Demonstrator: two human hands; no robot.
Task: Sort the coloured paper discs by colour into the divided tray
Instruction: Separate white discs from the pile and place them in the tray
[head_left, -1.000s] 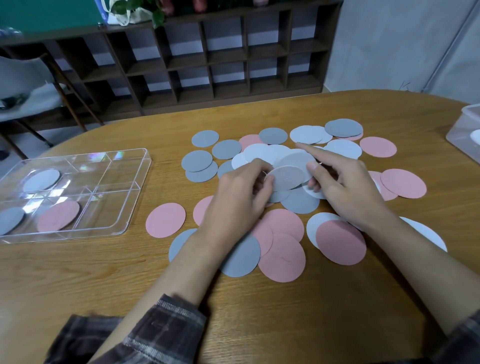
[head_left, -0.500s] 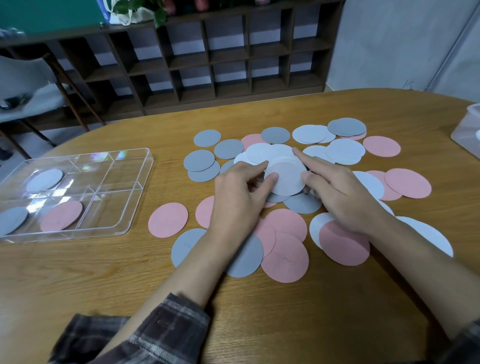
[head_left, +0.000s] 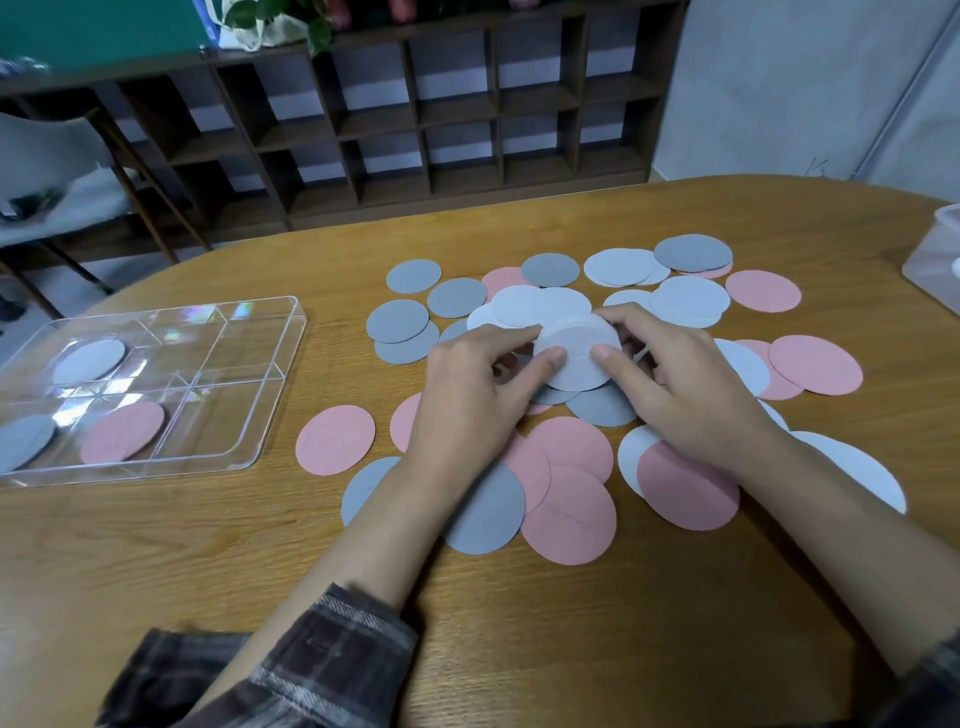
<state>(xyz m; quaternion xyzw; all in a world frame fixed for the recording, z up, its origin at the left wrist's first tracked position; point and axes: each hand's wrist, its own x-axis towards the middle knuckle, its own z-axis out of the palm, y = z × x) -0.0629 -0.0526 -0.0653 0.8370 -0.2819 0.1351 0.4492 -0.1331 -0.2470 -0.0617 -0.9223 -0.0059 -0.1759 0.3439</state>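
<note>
Now my right hand (head_left: 680, 384) joins my left hand (head_left: 467, 395) in pinching the pale round paper disc (head_left: 576, 353), mid oval wooden table (head_left: 519, 623); dark wooden cubby shelving (head_left: 415, 114) stands beyond.

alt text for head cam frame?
A left hand and right hand pinch one pale disc over pink, grey and pale paper discs scattered on a wooden table. The clear divided tray, left, holds one pale, one grey, one pink disc.

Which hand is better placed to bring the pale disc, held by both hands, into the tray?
Left. The left hand pinches the pale disc on the side nearer the tray, which lies to the left; the right hand would probably have to cross over.
</note>
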